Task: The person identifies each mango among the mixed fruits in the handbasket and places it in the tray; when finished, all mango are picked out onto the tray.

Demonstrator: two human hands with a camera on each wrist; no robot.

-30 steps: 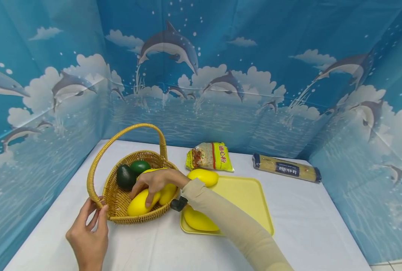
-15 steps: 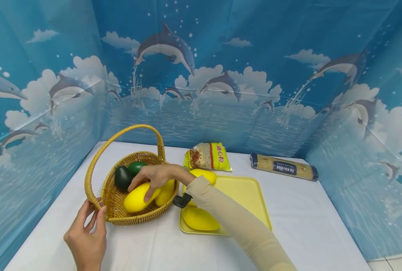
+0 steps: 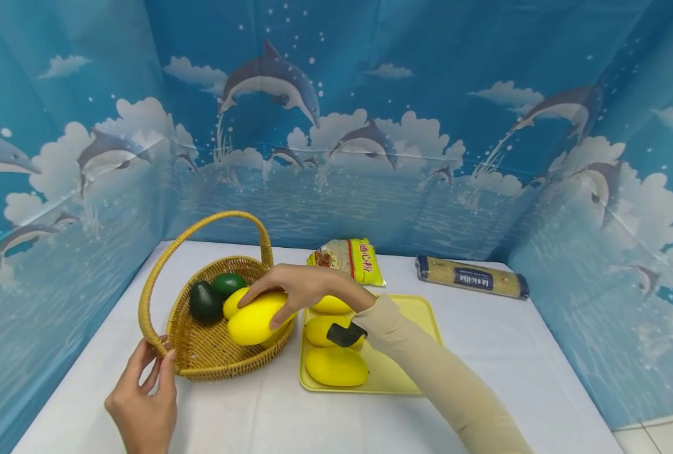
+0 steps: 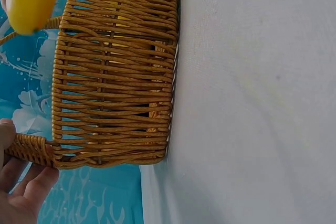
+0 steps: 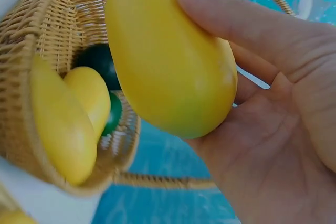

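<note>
The step in hand seemed to be shifting a mango [image 3: 254,321] between basket [image 3: 217,372] and tray [image 3: 396,375], most likely out to the tray. The right hand [image 3: 299,287] held it, thumb on one side and fingers on the other, over the right part of the basket; the left wrist view showed it above the rim. The left hand [image 3: 145,394] pinched the near end of the handle [image 3: 145,309], at the basket's left edge.

The next move probably called for clearing the basket's right edge, then a gentle lowering beside the three yellow fruits [image 3: 336,367] lined up along the tray's left edge, from its near corner to its far one. The left hand's grip would best stay firm, to keep the basket from tipping.

The mango was plump, smooth and bright yellow, with a soft sheen, a greenish tinge at its lower end in the right wrist view and a faint pale patch on one side. Two more yellow fruits [image 5: 63,121] lay in the basket with two green fruits [image 3: 205,302].
</note>
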